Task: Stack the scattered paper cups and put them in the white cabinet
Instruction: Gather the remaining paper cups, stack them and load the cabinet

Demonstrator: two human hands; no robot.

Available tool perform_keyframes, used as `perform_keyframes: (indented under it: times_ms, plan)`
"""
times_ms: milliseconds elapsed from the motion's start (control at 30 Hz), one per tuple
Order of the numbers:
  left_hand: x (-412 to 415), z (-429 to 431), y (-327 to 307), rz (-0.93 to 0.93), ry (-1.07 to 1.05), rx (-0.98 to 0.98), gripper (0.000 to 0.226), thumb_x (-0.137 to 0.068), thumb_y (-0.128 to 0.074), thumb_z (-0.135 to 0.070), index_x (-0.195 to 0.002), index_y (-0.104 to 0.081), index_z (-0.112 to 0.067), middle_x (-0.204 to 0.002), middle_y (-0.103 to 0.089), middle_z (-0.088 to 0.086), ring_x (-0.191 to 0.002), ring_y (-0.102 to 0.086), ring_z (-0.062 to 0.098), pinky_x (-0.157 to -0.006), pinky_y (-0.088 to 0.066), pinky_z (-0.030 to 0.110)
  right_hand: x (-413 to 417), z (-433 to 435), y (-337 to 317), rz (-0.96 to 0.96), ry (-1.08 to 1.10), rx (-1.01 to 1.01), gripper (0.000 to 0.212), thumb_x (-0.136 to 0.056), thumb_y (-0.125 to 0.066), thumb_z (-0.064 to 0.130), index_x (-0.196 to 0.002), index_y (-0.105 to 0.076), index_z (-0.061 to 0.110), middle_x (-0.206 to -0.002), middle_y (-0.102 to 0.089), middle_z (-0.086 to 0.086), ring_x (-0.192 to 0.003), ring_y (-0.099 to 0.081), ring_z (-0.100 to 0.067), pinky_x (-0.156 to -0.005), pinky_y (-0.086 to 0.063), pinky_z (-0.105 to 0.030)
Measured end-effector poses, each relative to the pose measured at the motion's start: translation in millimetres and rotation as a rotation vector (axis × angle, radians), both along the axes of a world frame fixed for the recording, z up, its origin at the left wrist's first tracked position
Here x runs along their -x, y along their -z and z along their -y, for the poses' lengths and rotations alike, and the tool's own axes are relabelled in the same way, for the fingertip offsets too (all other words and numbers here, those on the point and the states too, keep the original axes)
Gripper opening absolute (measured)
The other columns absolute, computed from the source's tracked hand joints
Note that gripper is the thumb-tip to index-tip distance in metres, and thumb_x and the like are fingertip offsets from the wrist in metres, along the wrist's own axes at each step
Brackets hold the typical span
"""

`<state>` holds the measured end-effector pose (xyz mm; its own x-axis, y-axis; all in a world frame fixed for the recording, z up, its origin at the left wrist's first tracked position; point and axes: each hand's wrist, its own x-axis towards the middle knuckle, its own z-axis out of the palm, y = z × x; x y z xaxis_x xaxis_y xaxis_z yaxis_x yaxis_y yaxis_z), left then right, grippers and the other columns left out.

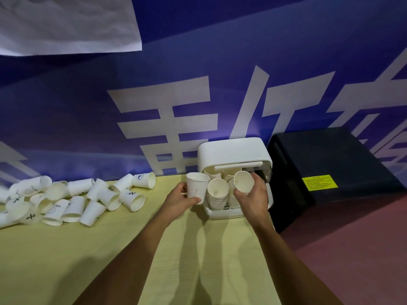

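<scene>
The white cabinet (233,150) stands open at the back of the yellow table, with several stacks of paper cups (217,194) inside. My left hand (184,198) grips an upright white paper cup (196,184) just left of the cabinet's opening. In front of the opening, my right hand (253,198) holds a second cup (243,181), tilted with its mouth toward me, over the right-hand stack. A heap of scattered paper cups (72,199) lies on its sides at the table's left.
The yellow table (110,249) runs from the left to the cabinet. A black box (330,168) with a yellow label stands right of the cabinet. A blue banner wall (198,84) closes off the back. Reddish floor (363,238) lies at the right.
</scene>
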<state>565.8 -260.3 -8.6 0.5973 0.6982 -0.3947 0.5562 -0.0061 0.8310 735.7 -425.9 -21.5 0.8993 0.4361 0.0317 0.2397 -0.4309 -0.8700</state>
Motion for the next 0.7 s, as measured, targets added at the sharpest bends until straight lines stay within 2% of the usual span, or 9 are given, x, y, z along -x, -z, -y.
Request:
perform_keyframes:
  times_ms: [200, 367, 467, 600, 700]
  plan:
    - [1.0, 1.0, 6.1, -0.022, 0.017, 0.005, 0.059, -0.078, -0.081, -0.025, -0.129, -0.052, -0.021, -0.125, -0.061, -0.003, -0.106, -0.064, 0.017, -0.088, -0.052, 0.034, -6.5, -8.8, 9.0, 0.069, -0.057, 0.194, 0.068, -0.079, -0.078, 0.031, -0.14, -0.048, 0.019, -0.14, -0.054, -0.003, -0.129, -0.05, -0.026, -0.104, -0.047, -0.048]
    - [4.0, 2.6, 12.0, -0.036, 0.017, 0.021, 0.056, -0.08, -0.079, -0.027, -0.129, -0.051, -0.024, -0.123, -0.062, -0.003, -0.107, -0.063, 0.016, -0.091, -0.051, 0.035, -6.8, -10.6, 16.8, -0.034, -0.123, 0.197, 0.072, -0.078, -0.079, 0.028, -0.141, -0.047, 0.014, -0.14, -0.052, -0.005, -0.127, -0.05, -0.028, -0.105, -0.045, -0.045]
    - [5.3, 1.7, 12.7, -0.014, 0.017, 0.026, 0.055, -0.079, -0.079, -0.027, -0.127, -0.052, -0.026, -0.121, -0.064, -0.004, -0.104, -0.064, 0.016, -0.091, -0.052, 0.035, -2.9, -11.2, 16.7, 0.009, -0.115, 0.184, 0.06, -0.082, -0.073, 0.025, -0.136, -0.052, 0.01, -0.135, -0.056, -0.008, -0.124, -0.052, -0.029, -0.104, -0.045, -0.045]
    - [2.1, 1.5, 5.5, 0.052, 0.028, 0.013, 0.058, -0.079, -0.08, -0.03, -0.13, -0.053, -0.026, -0.121, -0.064, -0.004, -0.105, -0.064, 0.015, -0.089, -0.053, 0.034, 6.0, -13.6, 4.0, 0.07, -0.066, 0.06, 0.038, -0.087, -0.065, 0.032, -0.123, -0.063, 0.019, -0.125, -0.064, 0.001, -0.112, -0.059, -0.014, -0.098, -0.049, -0.035]
    - [-6.4, 5.5, -3.1, 0.119, 0.031, -0.006, 0.064, -0.078, -0.081, -0.036, -0.134, -0.052, -0.026, -0.123, -0.064, -0.007, -0.108, -0.063, 0.015, -0.093, -0.054, 0.037, 14.0, -18.9, -14.3, -0.093, -0.194, -0.094, 0.039, -0.084, -0.065, 0.047, -0.118, -0.066, 0.026, -0.113, -0.069, 0.013, -0.102, -0.064, -0.001, -0.091, -0.054, -0.03]
